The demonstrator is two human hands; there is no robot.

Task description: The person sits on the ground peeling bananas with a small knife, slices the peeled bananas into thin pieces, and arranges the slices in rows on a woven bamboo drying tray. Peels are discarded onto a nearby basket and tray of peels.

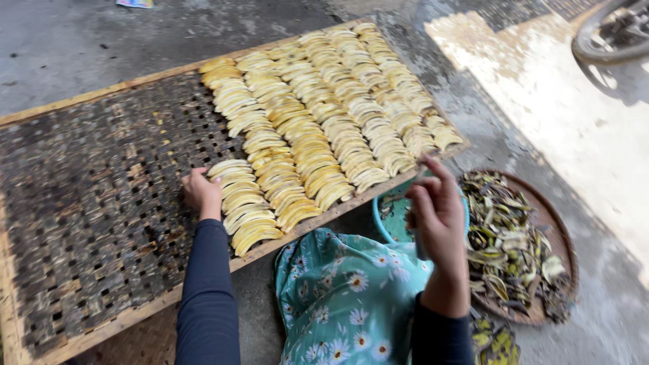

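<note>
1. The woven drying tray [88,203] lies on the concrete floor [81,40], framed in pale bamboo. Its left part is bare dark weave, with no slices on it yet.

2. The left hand [201,192] rests on the tray at the near end of the banana slices, its fingers curled down against the topmost slice of the nearest column. Its grip looks loosely closed (whether it pinches a slice or only presses one into place I cannot tell).

3. The banana slices [318,115] cover the right part of the tray in tidy overlapping columns, pale yellow, running from the near edge to the far corner. By my reckoning somewhat more than half of the tray is laid; the column beside the left hand is the newest, and the bare weave to its left is what remains to fill.

4. A lap in teal cloth with white flowers [348,297] sits just below the tray's near edge.

5. The right hand [436,216] is raised off the tray, above a teal basin [389,216], fingers bent and drawn together. It may hold something thin, but the picture is too blurred to tell.

6. A round flat basket [558,236] lies on the floor to the right, piled with dark banana peels [503,243], so much peeling is already done.

7. A wheel [612,30] shows at the top right corner.
</note>
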